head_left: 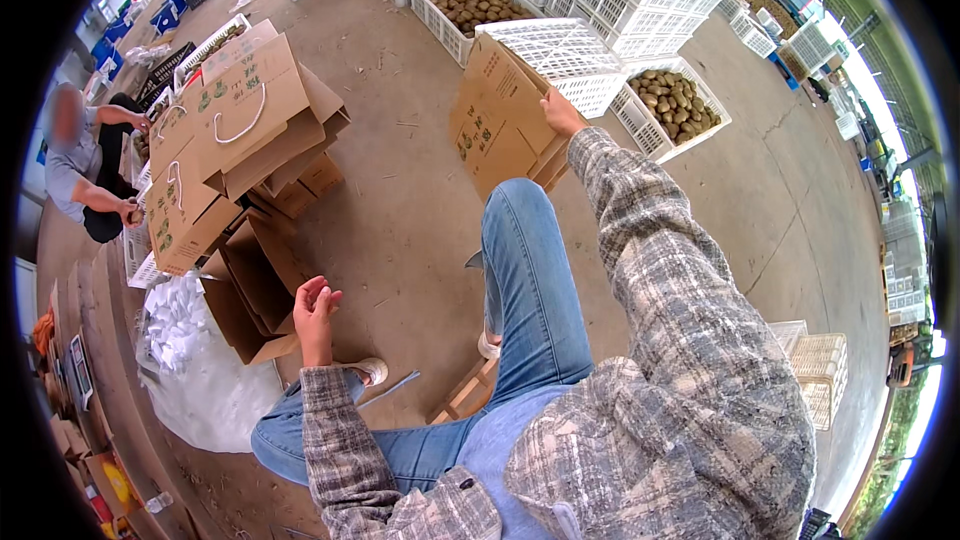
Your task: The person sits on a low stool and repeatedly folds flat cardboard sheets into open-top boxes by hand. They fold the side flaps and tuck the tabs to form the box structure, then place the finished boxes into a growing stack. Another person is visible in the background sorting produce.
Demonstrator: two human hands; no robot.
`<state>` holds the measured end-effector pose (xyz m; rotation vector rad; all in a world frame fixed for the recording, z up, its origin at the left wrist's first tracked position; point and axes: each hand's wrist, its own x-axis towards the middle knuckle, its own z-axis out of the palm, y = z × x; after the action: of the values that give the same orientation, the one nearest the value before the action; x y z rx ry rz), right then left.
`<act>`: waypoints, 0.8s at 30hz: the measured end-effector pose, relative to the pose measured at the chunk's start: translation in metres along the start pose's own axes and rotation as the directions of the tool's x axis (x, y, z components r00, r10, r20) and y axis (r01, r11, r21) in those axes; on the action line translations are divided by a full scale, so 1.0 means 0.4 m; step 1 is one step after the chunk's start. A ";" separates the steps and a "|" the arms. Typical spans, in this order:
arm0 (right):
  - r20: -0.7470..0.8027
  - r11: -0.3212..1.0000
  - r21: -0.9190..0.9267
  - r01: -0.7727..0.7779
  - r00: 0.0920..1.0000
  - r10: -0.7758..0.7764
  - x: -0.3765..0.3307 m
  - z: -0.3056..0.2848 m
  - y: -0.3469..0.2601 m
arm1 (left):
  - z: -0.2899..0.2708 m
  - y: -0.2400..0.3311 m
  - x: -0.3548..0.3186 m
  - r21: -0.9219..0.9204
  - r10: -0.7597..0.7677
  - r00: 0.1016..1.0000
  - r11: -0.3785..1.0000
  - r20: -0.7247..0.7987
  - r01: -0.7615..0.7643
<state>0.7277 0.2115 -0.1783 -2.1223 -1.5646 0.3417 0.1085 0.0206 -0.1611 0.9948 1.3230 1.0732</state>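
Right hand (562, 112) stretched far forward, fingers closed on top edge of flattened cardboard box (500, 120); box stands on edge on concrete floor (420, 210), leaning against white plastic crate (560, 52), long axis running near-left to far-right. Left hand (315, 302) near, low left, loosely curled, holding nothing, well apart from box; right arm far nearer. Cardboard brown, matte, stiff, creased flaps. Crates lattice-walled; two hold brown fuzzy kiwifruit (675, 100). Folded boxes with white cord handles stacked (235, 130) far left. Seated person (85, 165) beyond.
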 end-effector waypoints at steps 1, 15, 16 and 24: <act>0.015 1.000 0.028 0.013 1.000 -0.013 0.001 0.025 -0.010 | -0.007 0.002 -0.002 0.000 -0.012 1.000 1.000 -0.010 0.012; 0.426 0.946 -0.310 0.090 0.903 0.053 -0.117 0.142 -0.056 | -0.017 -0.083 0.012 -0.128 -0.311 0.950 0.942 0.011 0.310; 0.452 0.949 -0.301 0.092 0.890 0.057 -0.119 0.143 -0.057 | 0.002 -0.092 0.024 -0.084 -0.318 0.948 0.944 0.011 0.318; 0.340 0.997 -0.030 0.070 0.939 -0.055 -0.117 0.182 -0.072 | 0.537 -0.017 0.255 0.313 -0.372 0.835 0.915 0.405 0.256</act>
<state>0.6551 0.1906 -0.2294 -2.1224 -1.8385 0.6891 0.3193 0.1271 -0.1874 1.0826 1.1847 0.3856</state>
